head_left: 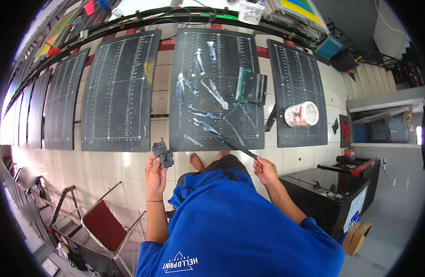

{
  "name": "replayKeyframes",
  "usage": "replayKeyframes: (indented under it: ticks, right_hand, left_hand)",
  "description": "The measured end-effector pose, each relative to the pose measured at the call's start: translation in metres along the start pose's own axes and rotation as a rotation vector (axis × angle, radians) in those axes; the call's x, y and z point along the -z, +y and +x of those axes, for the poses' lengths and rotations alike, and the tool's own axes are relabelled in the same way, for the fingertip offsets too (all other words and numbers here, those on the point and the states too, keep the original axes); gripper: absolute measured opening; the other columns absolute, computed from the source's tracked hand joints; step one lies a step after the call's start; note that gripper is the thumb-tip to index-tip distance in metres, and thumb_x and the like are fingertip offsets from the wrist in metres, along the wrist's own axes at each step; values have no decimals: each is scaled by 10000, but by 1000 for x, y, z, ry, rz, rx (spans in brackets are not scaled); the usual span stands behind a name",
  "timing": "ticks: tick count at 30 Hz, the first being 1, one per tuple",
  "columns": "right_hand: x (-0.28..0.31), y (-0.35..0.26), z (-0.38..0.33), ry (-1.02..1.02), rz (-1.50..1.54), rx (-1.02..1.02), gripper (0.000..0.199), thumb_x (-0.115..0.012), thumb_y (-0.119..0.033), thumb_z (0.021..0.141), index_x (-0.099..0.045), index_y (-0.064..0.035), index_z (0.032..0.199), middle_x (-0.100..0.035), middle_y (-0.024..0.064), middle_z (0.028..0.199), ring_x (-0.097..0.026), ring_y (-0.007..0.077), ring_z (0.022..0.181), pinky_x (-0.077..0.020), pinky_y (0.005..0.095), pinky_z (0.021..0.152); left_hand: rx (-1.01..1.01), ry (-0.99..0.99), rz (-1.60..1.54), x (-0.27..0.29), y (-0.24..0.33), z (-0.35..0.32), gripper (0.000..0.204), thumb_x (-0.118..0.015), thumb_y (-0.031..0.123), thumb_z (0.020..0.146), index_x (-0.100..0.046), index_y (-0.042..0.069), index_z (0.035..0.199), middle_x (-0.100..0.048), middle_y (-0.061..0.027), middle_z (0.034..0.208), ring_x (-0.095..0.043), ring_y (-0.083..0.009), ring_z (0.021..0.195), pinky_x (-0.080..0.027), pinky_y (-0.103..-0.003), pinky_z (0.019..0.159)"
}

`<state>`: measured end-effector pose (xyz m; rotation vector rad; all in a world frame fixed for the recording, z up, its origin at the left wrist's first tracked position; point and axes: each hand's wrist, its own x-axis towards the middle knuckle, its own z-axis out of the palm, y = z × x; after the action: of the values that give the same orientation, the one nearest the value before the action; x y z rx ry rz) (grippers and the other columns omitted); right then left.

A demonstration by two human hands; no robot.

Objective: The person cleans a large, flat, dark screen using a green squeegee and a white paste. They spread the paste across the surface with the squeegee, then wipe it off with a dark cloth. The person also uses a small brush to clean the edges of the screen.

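Note:
My left hand point(154, 173) is closed on a crumpled dark grey rag point(163, 155), held by the near left corner of a black board point(184, 129) marked with white ruled scales. Pale bluish-white smears streak this board. In my right hand point(266, 171) is the end of a thin dark stick point(240, 147); it slants forward and left over the board's near edge, its far tip among the smears. A squeegee-like tool with a green edge and a dark flat plate point(256, 87) lies on the board's right side.
More ruled boards point(115, 92) stand in a row to the left. A stained white tub point(301, 114) sits on the right-hand board point(302, 69). Behind me at left is a red-seated chair point(105, 226); a black cabinet point(328, 194) is at right. A rail point(143, 18) runs beyond the boards.

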<state>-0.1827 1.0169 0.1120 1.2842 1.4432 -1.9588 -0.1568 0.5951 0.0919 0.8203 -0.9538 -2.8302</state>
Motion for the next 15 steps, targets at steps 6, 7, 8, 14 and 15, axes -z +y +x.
replayKeyframes:
  ticks: [6, 7, 8, 14, 15]
  right_hand:
    - [55, -130, -81, 231, -65, 613, 203, -690, -239, 917, -644, -42, 894, -623, 14, 726, -579, 90, 607, -472, 231, 500]
    - [62, -154, -95, 371, -74, 722, 205, -685, -236, 922, -639, -38, 891, -597, 6, 691, -558, 84, 588, -463, 231, 493]
    - [72, -176, -103, 444, -127, 818, 203, -667, -225, 931, -634, -31, 886, -571, 5, 665, -536, 82, 565, -455, 234, 485]
    - [129, -253, -58, 633, -689, 912, 342, -664, -252, 903, -628, 61, 1036, -581, 60, 666, -555, 117, 538, -476, 269, 470]
    - [131, -258, -42, 604, -736, 878, 392, -673, -269, 895, -625, 62, 1098, -606, 73, 700, -564, 123, 545, -479, 271, 469]
  left_hand:
    - [15, 24, 37, -17, 4, 3, 160, -486, 29, 997, -507, 50, 1153, -627, -115, 1147, -629, -203, 1050, -539, -341, 917]
    - [16, 44, 52, -28, 6, 3, 145, -491, 24, 995, -503, 60, 1135, -632, -103, 1121, -633, -188, 1025, -545, -326, 894]
    - [20, 14, 57, -28, 6, 7, 139, -491, 26, 996, -508, 67, 1129, -631, -96, 1118, -633, -181, 1009, -546, -326, 883]
    - [33, -71, 86, -62, -3, 35, 123, -507, 31, 995, -514, 76, 1109, -637, -79, 1090, -627, -170, 999, -539, -320, 885]
    - [33, -80, 89, -67, -4, 38, 124, -509, 32, 994, -515, 77, 1109, -637, -79, 1087, -626, -169, 1000, -537, -318, 885]
